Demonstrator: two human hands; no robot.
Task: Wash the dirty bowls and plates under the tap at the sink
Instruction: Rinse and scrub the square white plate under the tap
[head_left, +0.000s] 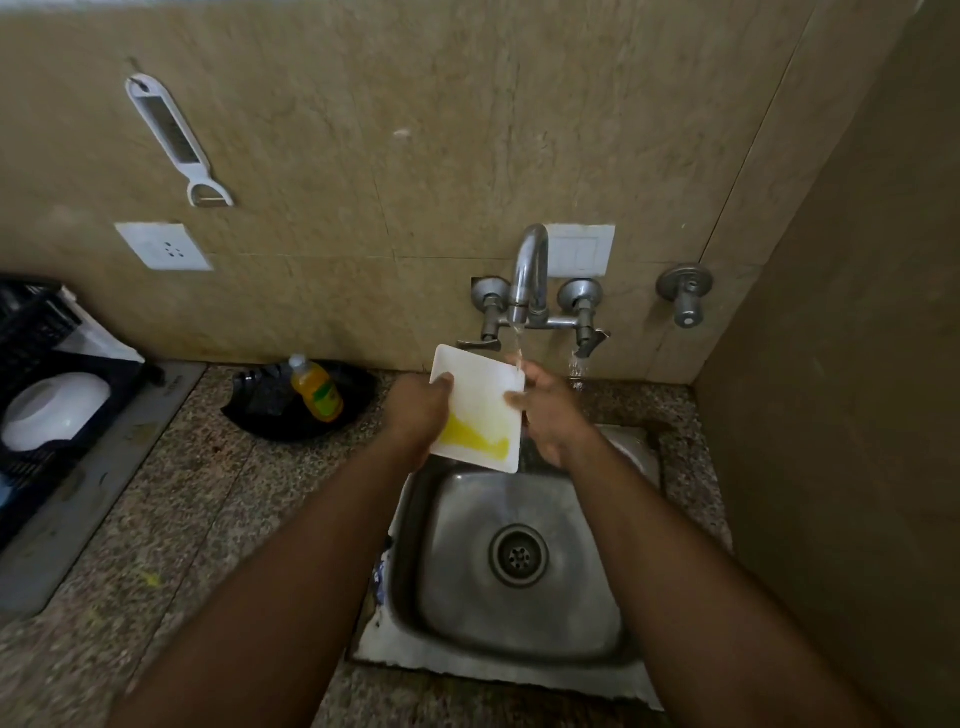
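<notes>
A white square plate (480, 400) with a yellow smear near its lower edge is held tilted above the back of the steel sink (519, 613). My left hand (418, 413) grips its left edge, thumb on the face. My right hand (548, 410) holds its right edge, fingers on the plate's surface. Water runs from the chrome tap (529, 270) and lands at the plate's upper right corner and on my right fingers.
A yellow dish-soap bottle (317, 389) lies in a black pan (311, 415) on the granite counter left of the sink. A dark crate (31, 338) at far left holds a white bowl (54, 410). Wall close on the right. A peeler (176, 140) hangs on the wall.
</notes>
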